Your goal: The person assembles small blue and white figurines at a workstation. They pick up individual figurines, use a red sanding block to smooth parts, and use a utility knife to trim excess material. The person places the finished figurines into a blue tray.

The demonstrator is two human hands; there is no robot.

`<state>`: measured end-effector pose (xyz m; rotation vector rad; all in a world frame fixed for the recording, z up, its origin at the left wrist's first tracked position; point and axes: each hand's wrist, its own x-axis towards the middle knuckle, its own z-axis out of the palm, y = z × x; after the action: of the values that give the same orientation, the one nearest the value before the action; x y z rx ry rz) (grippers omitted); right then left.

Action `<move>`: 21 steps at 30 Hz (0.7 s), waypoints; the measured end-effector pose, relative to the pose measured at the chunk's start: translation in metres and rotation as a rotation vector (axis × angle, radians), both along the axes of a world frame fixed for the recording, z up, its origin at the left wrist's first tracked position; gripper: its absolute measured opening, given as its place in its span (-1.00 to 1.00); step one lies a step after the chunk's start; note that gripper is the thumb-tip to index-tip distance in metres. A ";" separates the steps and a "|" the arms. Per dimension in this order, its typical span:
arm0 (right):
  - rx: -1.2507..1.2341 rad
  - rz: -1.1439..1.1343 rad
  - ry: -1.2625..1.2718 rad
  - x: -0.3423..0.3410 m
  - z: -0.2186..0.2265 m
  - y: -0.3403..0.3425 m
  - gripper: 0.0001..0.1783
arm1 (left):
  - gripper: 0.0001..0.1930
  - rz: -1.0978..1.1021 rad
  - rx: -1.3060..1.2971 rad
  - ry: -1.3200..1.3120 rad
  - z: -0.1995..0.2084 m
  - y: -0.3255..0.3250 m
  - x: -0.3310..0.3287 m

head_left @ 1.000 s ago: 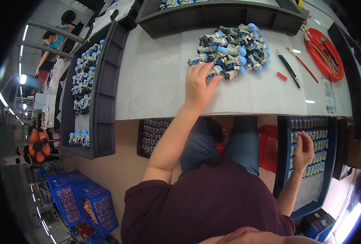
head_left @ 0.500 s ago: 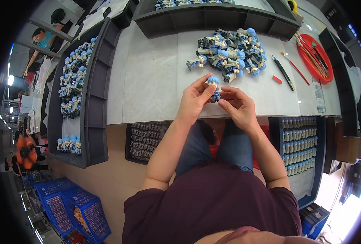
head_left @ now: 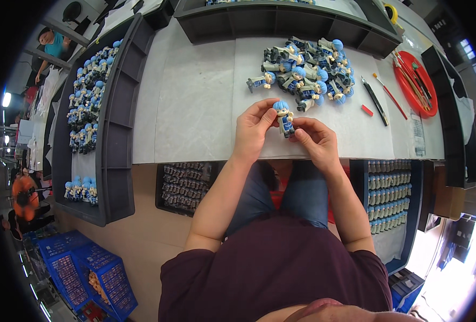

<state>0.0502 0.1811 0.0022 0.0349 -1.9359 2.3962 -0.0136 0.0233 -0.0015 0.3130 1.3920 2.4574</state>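
A small blue-haired figurine (head_left: 285, 119) in a blue and pale outfit stands upright between my hands, just above the table's near edge. My left hand (head_left: 253, 131) pinches it at the side near the head with thumb and fingers. At its lower side, the curled thumb and fingers of my right hand (head_left: 319, 144) grip it near the legs. Beyond my hands lies a heap of similar figurines (head_left: 307, 72), tumbled over one another on the white tabletop (head_left: 195, 102). One figurine (head_left: 261, 81) lies at the heap's left edge.
A grey crate (head_left: 120, 115) of figurines stands left; another crate (head_left: 281, 24) spans the back. At right are a black pen-like tool (head_left: 375, 100), red cap (head_left: 367, 110), brush (head_left: 390, 96) and red dish (head_left: 433, 104). A blue tray (head_left: 407, 241) sits below right. A person (head_left: 55, 47) is far left.
The figurine has turned so its front shows more plainly, and it sits slightly lower. My right fingers have shifted to its lower side. The whole view has moved slightly.
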 end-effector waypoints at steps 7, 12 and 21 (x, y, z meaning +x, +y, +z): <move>-0.022 0.018 -0.014 0.001 0.002 0.002 -0.63 | -0.72 -0.024 0.045 -0.023 0.000 -0.002 0.001; -0.046 -0.053 0.022 0.003 0.001 -0.001 -0.60 | -0.68 -0.017 0.002 -0.025 0.007 0.001 0.004; 0.047 -0.150 0.166 0.005 -0.009 -0.004 -0.44 | -0.65 0.041 -0.215 0.027 0.007 0.001 0.005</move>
<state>0.0549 0.1772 -0.0068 0.0850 -1.8509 2.1797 -0.0087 0.0242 0.0052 0.2713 1.6712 2.3151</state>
